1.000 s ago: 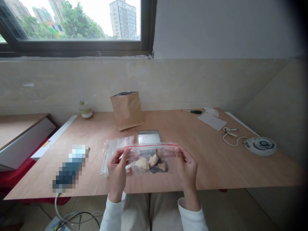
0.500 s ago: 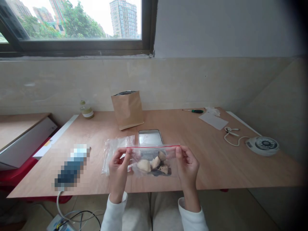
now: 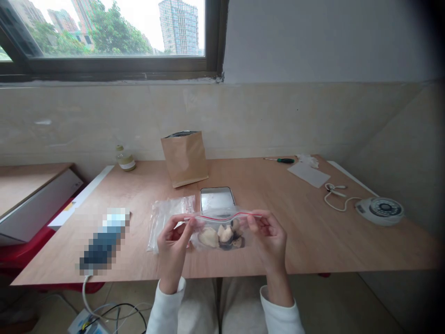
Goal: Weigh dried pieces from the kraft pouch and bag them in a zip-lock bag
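Observation:
A clear zip bag (image 3: 219, 243) with a red strip along its top hangs between my hands above the table's near edge. Inside it lie several pale and dark lumps, perhaps dried mushrooms; I cannot tell their exact kind. My left hand (image 3: 174, 248) pinches the top left corner, thumb toward me. The top right part is pinched in my right hand (image 3: 271, 241). Just behind the bag is a flat silver-topped device (image 3: 218, 199), partly hidden by it. Flat clear plastic bags (image 3: 166, 218) lie beyond my left hand.
An upright brown paper bag (image 3: 184, 160) with its top open stands near the wall. At left are a bottle (image 3: 125, 160) and a pixelated object (image 3: 104, 243) with a cable. A screwdriver (image 3: 285, 160), white sheet (image 3: 308, 174) and round white device (image 3: 379, 211) lie at right.
The bag's top edge was stretched straight; now it sags and waves. My right hand's thumb has slid a little inward along the red strip, and the lumps have shifted slightly.

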### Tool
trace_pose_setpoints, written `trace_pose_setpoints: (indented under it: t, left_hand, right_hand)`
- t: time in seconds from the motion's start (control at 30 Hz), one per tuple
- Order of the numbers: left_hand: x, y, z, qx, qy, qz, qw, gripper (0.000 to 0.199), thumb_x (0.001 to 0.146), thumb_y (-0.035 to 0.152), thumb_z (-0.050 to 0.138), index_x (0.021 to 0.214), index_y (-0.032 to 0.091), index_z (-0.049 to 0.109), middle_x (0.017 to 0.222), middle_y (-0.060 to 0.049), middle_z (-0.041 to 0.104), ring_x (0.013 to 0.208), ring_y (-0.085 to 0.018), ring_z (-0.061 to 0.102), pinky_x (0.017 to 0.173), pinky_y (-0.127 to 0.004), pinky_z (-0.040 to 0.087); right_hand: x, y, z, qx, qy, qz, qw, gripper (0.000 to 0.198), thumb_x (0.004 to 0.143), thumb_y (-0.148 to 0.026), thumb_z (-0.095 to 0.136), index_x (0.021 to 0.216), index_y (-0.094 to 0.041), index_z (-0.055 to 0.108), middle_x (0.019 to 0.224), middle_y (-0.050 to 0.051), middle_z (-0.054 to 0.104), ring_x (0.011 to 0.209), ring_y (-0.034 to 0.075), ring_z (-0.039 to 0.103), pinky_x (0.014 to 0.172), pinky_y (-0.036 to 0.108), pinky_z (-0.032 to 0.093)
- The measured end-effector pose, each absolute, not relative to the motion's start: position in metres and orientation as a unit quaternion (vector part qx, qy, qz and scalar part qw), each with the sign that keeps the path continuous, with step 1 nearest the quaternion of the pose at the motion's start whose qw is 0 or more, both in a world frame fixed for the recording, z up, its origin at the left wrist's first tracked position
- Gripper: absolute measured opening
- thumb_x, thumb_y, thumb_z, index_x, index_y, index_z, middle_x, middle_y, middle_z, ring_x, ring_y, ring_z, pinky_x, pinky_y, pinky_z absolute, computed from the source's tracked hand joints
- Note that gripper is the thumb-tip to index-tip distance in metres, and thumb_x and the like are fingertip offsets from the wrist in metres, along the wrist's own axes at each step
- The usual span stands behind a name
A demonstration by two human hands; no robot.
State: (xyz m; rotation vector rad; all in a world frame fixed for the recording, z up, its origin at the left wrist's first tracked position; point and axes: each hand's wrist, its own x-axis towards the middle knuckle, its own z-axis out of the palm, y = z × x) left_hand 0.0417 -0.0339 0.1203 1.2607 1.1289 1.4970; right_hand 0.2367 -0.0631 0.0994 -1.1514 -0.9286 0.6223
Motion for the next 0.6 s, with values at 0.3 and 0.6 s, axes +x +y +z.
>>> trace_pose_setpoints:
  t: [0.3, 0.6]
  left_hand:
    - [0.041, -0.031, 0.134, 0.612, 0.386, 0.589, 0.358, 0.005, 0.083, 0.024, 0.068, 0.083, 0.02, 0.065, 0.079, 0.002, 0.067, 0.071, -0.009, 0.067, 0.065, -0.017, 0.054]
    - [0.043, -0.031, 0.145, 0.689, 0.371, 0.544, 0.303, 0.006, 0.086, 0.022, 0.063, 0.088, 0.02, 0.068, 0.091, -0.004, 0.063, 0.085, -0.014, 0.063, 0.069, -0.023, 0.054]
  right_hand:
    - [0.228, -0.052, 0.148, -0.496, -0.695, 0.033, 0.52, 0.045, 0.087, -0.034, 0.063, 0.13, -0.025, 0.051, 0.137, 0.007, 0.056, 0.136, 0.026, 0.041, 0.114, 0.049, 0.03]
    - [0.221, -0.028, 0.16, -0.383, -0.81, 0.065, 0.439, 0.019, 0.094, -0.02, 0.055, 0.078, -0.022, 0.066, 0.079, 0.0, 0.073, 0.081, 0.016, 0.066, 0.092, 0.036, 0.044]
